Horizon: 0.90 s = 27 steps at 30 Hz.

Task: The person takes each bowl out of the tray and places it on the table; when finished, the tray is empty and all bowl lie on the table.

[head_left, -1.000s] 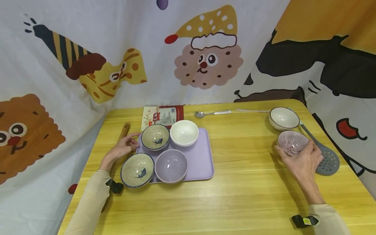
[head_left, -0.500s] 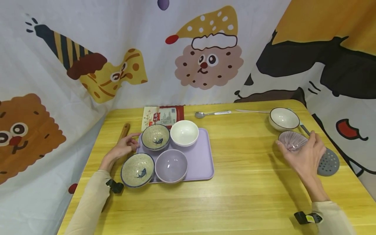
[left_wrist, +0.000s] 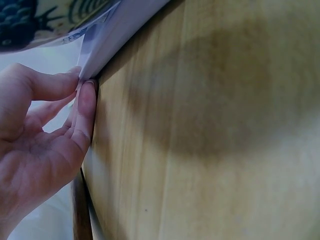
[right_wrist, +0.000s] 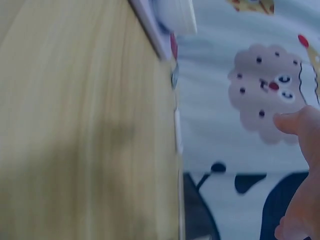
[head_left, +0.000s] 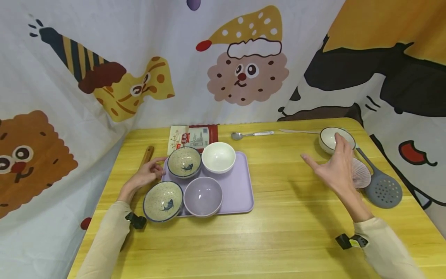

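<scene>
Yellow wooden surface (head_left: 278, 217) | right hand (head_left: 332, 166) raised, fingers spread, holding the tilted pink ribbed bowl (head_left: 360, 173) | left hand (head_left: 144, 175) fingertips pinching lilac tray (head_left: 240, 190) at its left edge | white bowl (head_left: 331, 140) farther back, cartoon curtain (head_left: 223, 58) behind
</scene>
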Tool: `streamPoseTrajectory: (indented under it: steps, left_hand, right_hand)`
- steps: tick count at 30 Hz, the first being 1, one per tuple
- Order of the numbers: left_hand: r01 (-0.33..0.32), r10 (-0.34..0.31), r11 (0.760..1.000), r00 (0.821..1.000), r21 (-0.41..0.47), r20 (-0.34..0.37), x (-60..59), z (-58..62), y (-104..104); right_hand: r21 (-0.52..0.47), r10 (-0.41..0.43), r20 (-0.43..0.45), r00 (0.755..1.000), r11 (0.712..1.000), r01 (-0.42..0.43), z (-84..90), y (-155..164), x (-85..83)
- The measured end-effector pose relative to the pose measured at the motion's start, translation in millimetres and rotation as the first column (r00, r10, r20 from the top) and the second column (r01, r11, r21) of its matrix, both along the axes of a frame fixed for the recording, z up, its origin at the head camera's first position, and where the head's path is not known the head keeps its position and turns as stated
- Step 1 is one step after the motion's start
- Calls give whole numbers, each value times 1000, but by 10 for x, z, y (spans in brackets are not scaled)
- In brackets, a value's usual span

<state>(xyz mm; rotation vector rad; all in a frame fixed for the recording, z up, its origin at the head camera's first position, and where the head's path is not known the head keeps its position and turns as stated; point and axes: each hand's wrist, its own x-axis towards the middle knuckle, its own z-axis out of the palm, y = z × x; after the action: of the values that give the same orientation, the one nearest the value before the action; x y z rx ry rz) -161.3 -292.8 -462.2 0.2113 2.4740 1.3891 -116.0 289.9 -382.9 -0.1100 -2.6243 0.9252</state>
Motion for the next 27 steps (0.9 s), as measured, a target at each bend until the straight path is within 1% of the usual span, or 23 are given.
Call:
streamPoseTrajectory:
  steps: [2, 6, 13, 21, 25, 27]
  left_hand:
    - [-1, 1, 1000, 1000, -4, 1, -4, 1, -8]
    - [0, 0, 1000, 1000, -10, 4, -5, -1, -13]
    - [-5, 5, 1000, 1000, -14, 7, -1, -9, -6]
    - [-12, 12, 1000, 1000, 3, 3, 3, 15, 3]
    - [-13, 13, 1000, 1000, 5, 0, -1, 17, 0]
    - [-12, 12, 1000, 1000, 1, 0, -5, 16, -2]
  right_hand:
    - [-9, 43, 0, 999, 999, -43, 29, -119, -50]
    - [-27, 132, 32, 991, 991, -131, 76, -361, -134]
    - [-9, 257, 85, 963, 966, -257, 67, -751, -314]
    - [-41, 381, 104, 919, 925, -378, -2, -1131, -489]
    - [-48, 443, 117, 889, 897, -440, -45, -1318, -540]
    - [-52, 470, 136, 872, 882, -468, -69, -1407, -557]
